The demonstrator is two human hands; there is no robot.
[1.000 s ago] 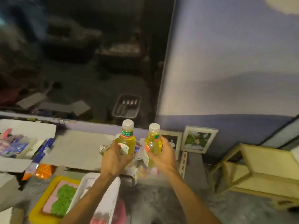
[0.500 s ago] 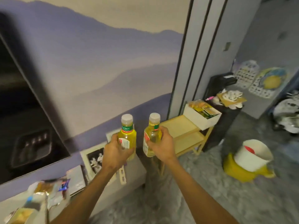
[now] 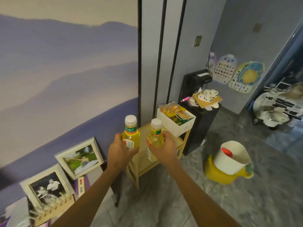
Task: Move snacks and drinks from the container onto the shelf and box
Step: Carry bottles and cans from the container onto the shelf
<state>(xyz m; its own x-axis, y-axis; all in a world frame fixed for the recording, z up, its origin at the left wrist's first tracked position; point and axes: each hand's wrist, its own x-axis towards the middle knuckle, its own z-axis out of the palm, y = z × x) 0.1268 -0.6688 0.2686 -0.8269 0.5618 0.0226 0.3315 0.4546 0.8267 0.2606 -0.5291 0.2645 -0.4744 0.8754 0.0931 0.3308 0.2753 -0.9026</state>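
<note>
At the lower centre of the frame, the fingers of the left hand (image 3: 120, 150) are curled round the belly of a bottle of yellow drink (image 3: 131, 134), which stands upright with a white cap and a green band at the neck. Just to its right, the fingers of the right hand (image 3: 165, 148) are wrapped round a second bottle (image 3: 155, 136) of the same kind, tilted a little to the right. The two bottles are near each other but apart, both held in the air in front of a low wooden shelf (image 3: 147, 167), and the hands and bottles hide much of its top.

On the far right end of the shelf top sits a white box (image 3: 176, 126) with snack packets (image 3: 176, 112) in yellow and green heaped inside. Right of the shelf stands a black cabinet (image 3: 200, 126) with cardboard and small pale things on top.

Lower right, on the grey floor, a white bucket (image 3: 229, 161) rests on a yellow tub (image 3: 218, 175). Lower left, two framed pictures (image 3: 80, 157) lean against the purple mountain wall. Upper right, picture charts (image 3: 225, 71) hang on the wall.
</note>
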